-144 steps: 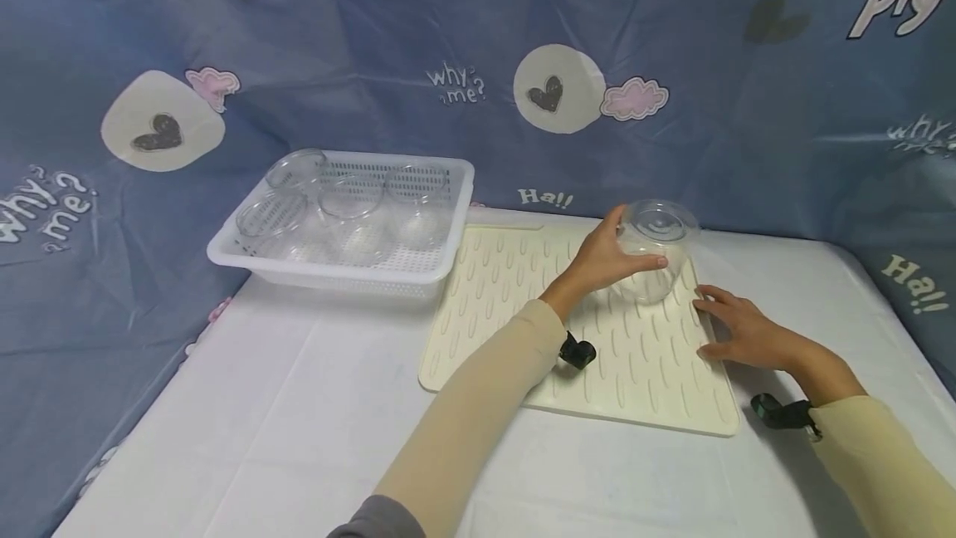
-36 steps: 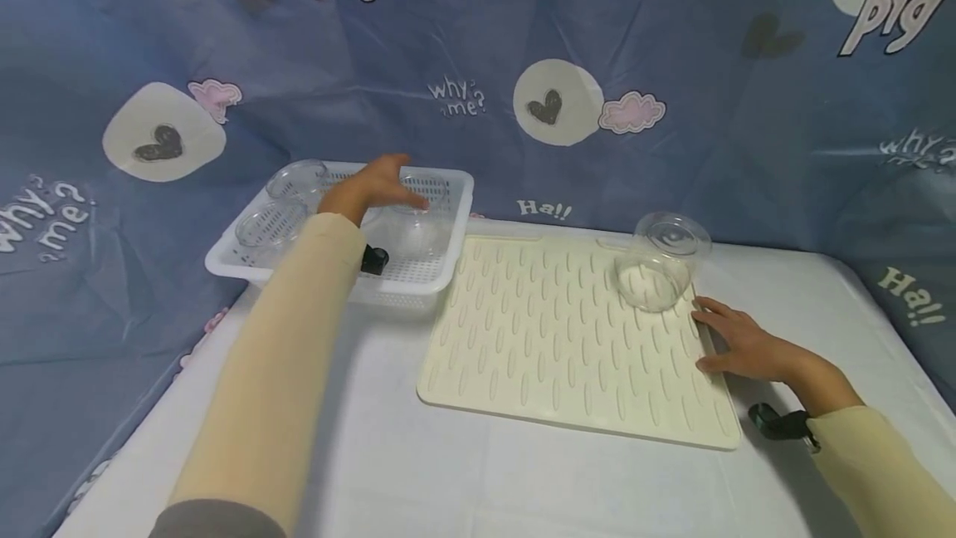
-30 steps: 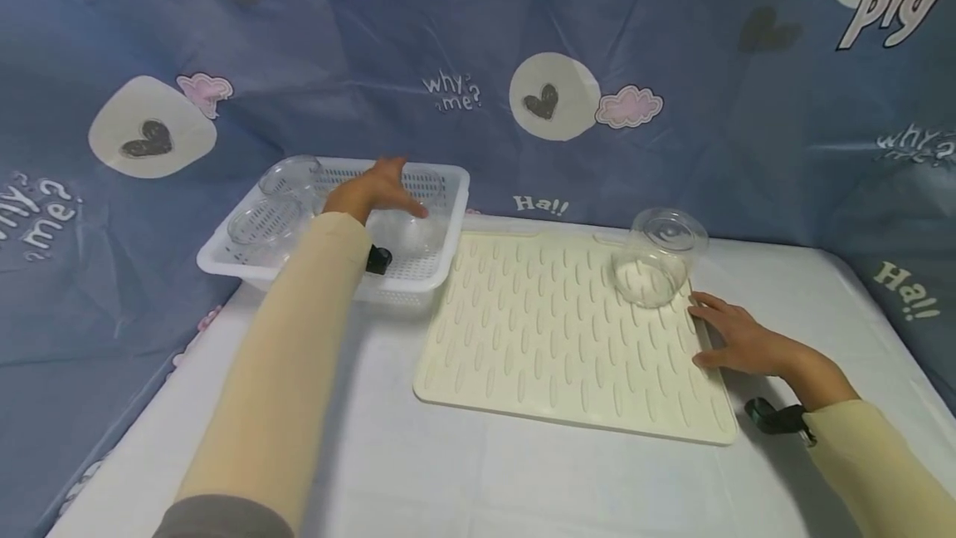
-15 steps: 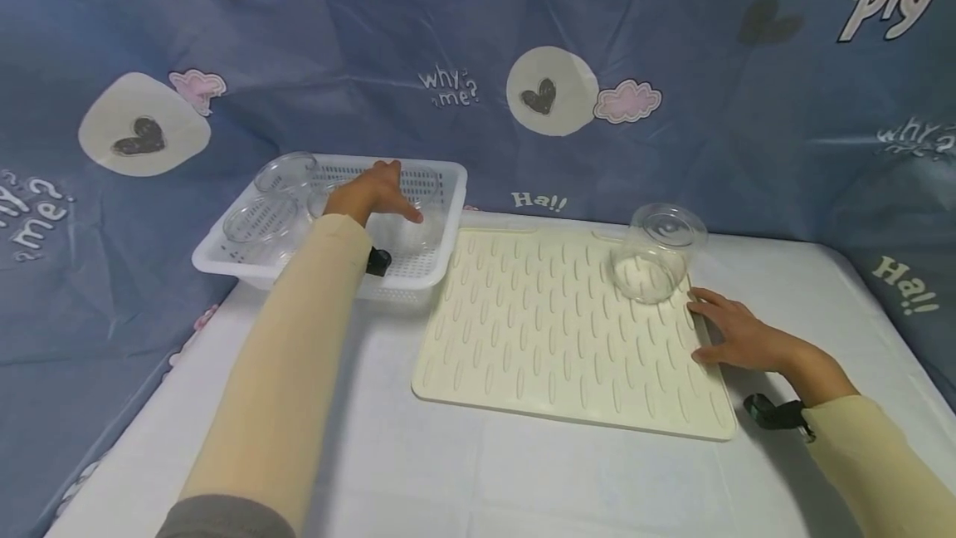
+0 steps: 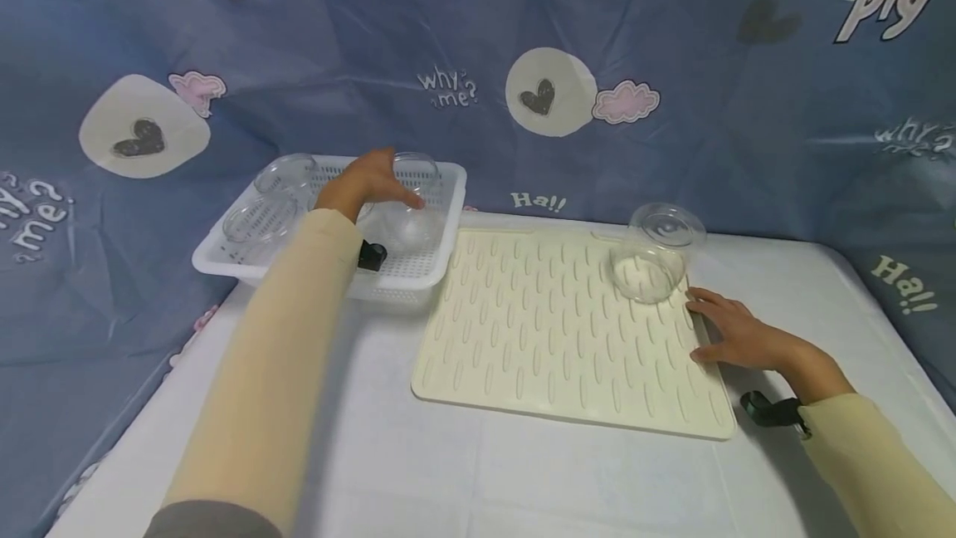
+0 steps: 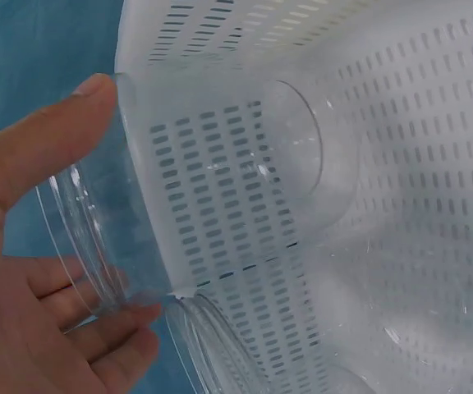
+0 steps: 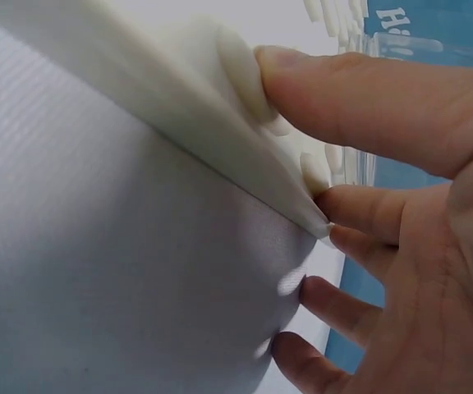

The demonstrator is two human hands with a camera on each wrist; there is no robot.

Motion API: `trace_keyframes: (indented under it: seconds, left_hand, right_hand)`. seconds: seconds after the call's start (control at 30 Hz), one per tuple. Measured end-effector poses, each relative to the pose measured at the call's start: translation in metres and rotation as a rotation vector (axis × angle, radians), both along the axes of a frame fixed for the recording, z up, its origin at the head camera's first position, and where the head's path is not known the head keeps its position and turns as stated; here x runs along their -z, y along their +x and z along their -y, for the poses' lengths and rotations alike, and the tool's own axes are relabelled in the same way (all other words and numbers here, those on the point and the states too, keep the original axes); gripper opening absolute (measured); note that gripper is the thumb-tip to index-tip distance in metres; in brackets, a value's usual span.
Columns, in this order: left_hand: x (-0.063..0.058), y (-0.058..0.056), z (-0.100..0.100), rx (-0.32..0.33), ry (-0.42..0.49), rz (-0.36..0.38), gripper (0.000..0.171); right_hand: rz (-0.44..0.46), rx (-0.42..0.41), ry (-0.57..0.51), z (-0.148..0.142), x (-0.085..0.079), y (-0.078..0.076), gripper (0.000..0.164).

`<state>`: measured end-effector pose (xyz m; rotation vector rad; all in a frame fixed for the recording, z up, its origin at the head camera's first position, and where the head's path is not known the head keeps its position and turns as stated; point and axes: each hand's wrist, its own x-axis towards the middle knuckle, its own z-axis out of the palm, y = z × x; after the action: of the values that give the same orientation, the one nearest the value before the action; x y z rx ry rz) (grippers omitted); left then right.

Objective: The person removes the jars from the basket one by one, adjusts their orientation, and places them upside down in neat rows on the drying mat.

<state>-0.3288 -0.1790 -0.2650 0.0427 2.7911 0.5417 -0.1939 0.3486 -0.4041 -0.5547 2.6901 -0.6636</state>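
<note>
In the head view my left hand (image 5: 366,185) is over the white basket, holding a clear, see-through jar (image 5: 411,218) by its rim. The left wrist view shows the thumb on one side of this jar (image 6: 245,164) and the fingers on the other, its body pointing down into the basket. My right hand (image 5: 743,337) rests at the right edge of the cream ridged mat (image 5: 553,339). In the right wrist view its thumb lies on the mat's (image 7: 195,107) top and its fingertips touch the edge and the cloth. Another clear jar (image 5: 648,272) stands on the mat's far right corner, apparently upside down.
The white slotted basket (image 5: 392,293) stands left of the mat, with more clear jars (image 5: 261,218) in it, rims up. A white cloth (image 5: 568,480) covers the table. Behind hangs a blue printed curtain (image 5: 448,23).
My left hand set a jar on the mat, then moved left to the basket. Just now it has risen slightly with another jar's rim. The right hand stays at the mat's edge.
</note>
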Motion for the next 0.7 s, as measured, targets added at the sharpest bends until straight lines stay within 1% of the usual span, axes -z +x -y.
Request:
trace_keyframes:
  seconds: [0.13,0.23,0.3,0.4,0.47,0.53,0.63,0.7]
  left_hand:
    - [-0.002,0.002,0.003,-0.015,0.031,-0.016,0.118]
    - [-0.002,0.002,0.005,-0.039,0.063,-0.061,0.119]
    - [-0.003,0.003,0.008,-0.051,0.091,-0.119,0.119]
    - [-0.007,0.006,0.012,-0.064,0.159,-0.241,0.118]
    - [-0.010,0.010,0.013,-0.076,0.222,-0.320,0.117]
    - [-0.014,0.015,0.015,-0.095,0.273,-0.381,0.116]
    - [-0.019,0.023,0.016,-0.112,0.330,-0.428,0.114]
    - [-0.022,0.029,0.016,-0.115,0.353,-0.432,0.113]
  right_hand:
    - [-0.002,0.006,0.014,0.001,0.000,0.000,0.084]
    - [-0.006,0.014,0.016,0.002,0.000,0.000,0.084]
    - [-0.003,0.019,0.013,0.003,-0.001,0.000,0.084]
    - [0.001,0.022,0.010,0.003,-0.001,0.001,0.084]
    - [-0.005,0.017,0.009,0.003,0.000,0.002,0.083]
    - [-0.014,0.012,0.009,0.003,0.000,0.002,0.081]
    - [-0.026,0.006,0.009,0.003,0.000,0.002,0.081]
    - [-0.028,0.006,0.010,0.003,0.000,0.002,0.081]
